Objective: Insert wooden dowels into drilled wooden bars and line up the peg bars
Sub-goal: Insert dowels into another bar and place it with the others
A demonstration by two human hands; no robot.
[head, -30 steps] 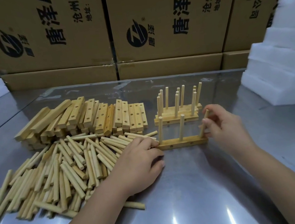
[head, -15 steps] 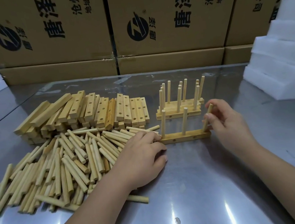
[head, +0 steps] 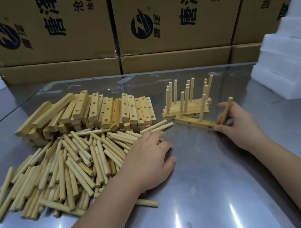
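Right fingers (head: 222, 105): curled round one dowel (head: 226, 111), clamped on it. It leans, top tilted to the right, lower end hidden behind the fingers at the right end of a peg bar (head: 195, 123). I read the thumb of the right hand (head: 238, 126) as pressed against that same end of the bar.

The peg bar sits at an angle on the counter (head: 195, 194), left end farther from me, just beside the finished peg bars (head: 187, 107). Two dowels stand upright in it. I cannot tell whether the held end is lifted off the surface.

Left fingers (head: 154, 135): loosely apart and nearly straight, laid over the right edge of the loose dowel pile (head: 66, 170), gripping nothing that I can make out. The left hand (head: 148, 160) rests palm down, well apart from the peg bar.

Farther out: the dowel pile spreads across the left of the counter, with one stray piece lying under the left forearm. Behind the pile is a stack of drilled bars (head: 91, 112), holes showing on their top faces. The finished peg bars sit close together to the right of that stack, pegs up.

Edges: cardboard boxes (head: 56, 26) with black printing line the back. White foam blocks (head: 290, 67) are stacked at the right, with more at the far left.
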